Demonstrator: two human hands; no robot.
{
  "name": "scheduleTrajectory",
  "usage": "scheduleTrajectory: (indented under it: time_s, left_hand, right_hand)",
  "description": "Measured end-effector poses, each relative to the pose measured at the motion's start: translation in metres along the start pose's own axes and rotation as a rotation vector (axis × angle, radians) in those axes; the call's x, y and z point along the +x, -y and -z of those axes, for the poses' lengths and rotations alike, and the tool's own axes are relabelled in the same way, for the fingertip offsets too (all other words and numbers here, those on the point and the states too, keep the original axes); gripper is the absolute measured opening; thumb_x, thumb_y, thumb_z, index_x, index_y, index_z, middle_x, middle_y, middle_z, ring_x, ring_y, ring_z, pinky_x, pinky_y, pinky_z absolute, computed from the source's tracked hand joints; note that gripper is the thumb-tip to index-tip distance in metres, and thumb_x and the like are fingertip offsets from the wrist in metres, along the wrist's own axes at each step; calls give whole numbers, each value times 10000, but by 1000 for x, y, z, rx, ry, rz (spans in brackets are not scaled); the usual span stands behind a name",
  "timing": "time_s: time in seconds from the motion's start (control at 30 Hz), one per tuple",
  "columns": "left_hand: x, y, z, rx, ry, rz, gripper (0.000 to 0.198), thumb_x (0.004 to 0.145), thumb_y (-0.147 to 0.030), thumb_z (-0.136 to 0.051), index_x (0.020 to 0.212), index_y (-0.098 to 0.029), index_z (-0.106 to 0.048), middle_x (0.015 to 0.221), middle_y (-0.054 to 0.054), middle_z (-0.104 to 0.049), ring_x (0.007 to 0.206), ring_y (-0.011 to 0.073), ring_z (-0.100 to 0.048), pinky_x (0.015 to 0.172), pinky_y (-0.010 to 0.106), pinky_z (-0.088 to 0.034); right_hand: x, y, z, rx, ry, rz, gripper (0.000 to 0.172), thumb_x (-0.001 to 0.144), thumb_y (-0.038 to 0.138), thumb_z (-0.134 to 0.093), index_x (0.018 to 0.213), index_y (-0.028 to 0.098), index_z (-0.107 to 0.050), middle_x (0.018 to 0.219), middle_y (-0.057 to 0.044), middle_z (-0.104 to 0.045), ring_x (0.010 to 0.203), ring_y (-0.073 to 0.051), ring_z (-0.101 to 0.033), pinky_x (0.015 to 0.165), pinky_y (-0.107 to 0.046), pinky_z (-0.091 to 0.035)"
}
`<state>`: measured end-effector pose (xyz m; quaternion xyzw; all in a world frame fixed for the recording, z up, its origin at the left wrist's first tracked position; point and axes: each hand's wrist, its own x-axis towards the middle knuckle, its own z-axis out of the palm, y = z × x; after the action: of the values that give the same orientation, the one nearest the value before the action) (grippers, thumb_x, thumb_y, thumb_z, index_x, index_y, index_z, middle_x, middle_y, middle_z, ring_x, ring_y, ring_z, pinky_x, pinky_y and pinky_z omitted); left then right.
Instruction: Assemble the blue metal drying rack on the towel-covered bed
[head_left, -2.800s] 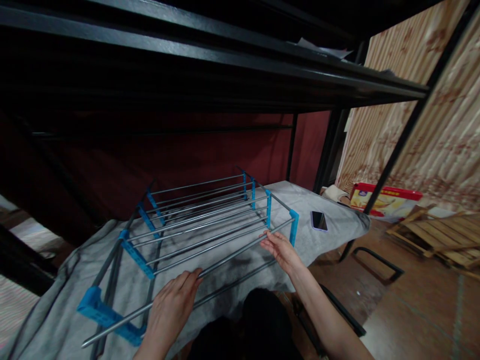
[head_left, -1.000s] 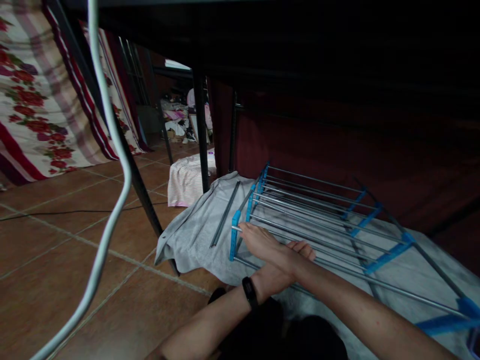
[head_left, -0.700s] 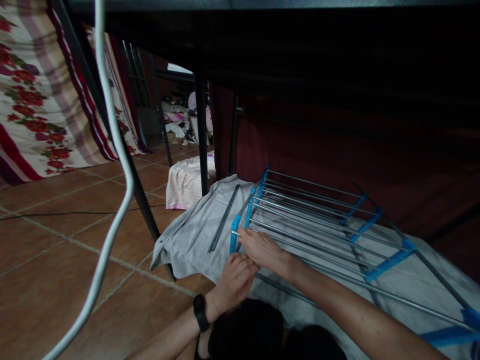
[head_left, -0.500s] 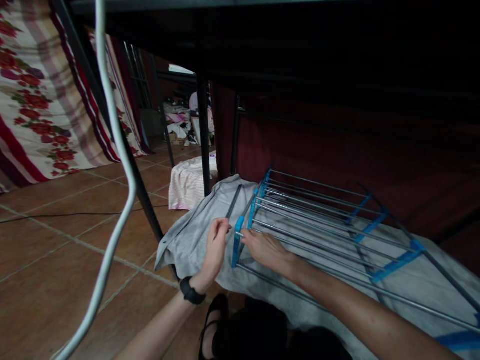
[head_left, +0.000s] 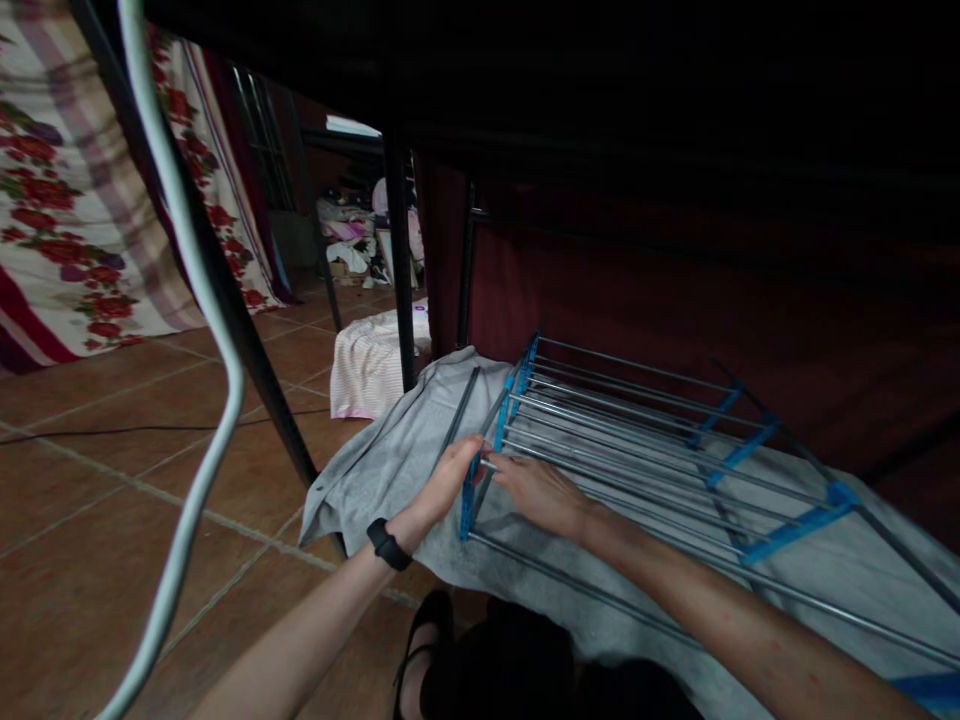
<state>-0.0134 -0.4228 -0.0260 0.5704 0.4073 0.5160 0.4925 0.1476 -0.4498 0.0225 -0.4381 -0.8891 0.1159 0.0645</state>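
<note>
A rack of grey metal rods point(head_left: 637, 455) with blue plastic end pieces lies on a grey cloth. My left hand point(head_left: 448, 475), with a black band at the wrist, is closed round the top of the near left blue end piece point(head_left: 468, 505). Close beside it, my right hand point(head_left: 538, 490) pinches the end of a metal rod where it meets that piece. The fingertips of both hands nearly touch and partly hide the joint. A loose dark rod point(head_left: 459, 412) rests on the cloth just beyond my left hand.
The grey cloth point(head_left: 390, 475) covers the surface under the rack. Black metal posts point(head_left: 400, 270) stand around it, with a dark panel overhead. A pale bent tube point(head_left: 217, 330) crosses the left side. Tiled floor point(head_left: 150, 520), a flowered curtain point(head_left: 82, 230) and a covered box point(head_left: 375, 370) are beyond.
My left hand has moved right from beside the loose rod onto the blue end piece. My right hand stays at the rod's end. The view has shifted slightly.
</note>
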Motion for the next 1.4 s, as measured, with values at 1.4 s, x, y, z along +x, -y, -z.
scheduleTrajectory:
  time_s: [1.4]
  left_hand:
    - [0, -1, -1, 23, -43, 102, 484, 862, -592, -446, 915, -161, -660, 808, 47, -673, 685, 181, -590, 686, 313, -493]
  right_hand:
    - [-18, 11, -13, -201, -234, 28, 461, 959, 172, -376, 1419, 152, -370, 1287, -151, -583, 1187, -251, -543, 995, -426, -438]
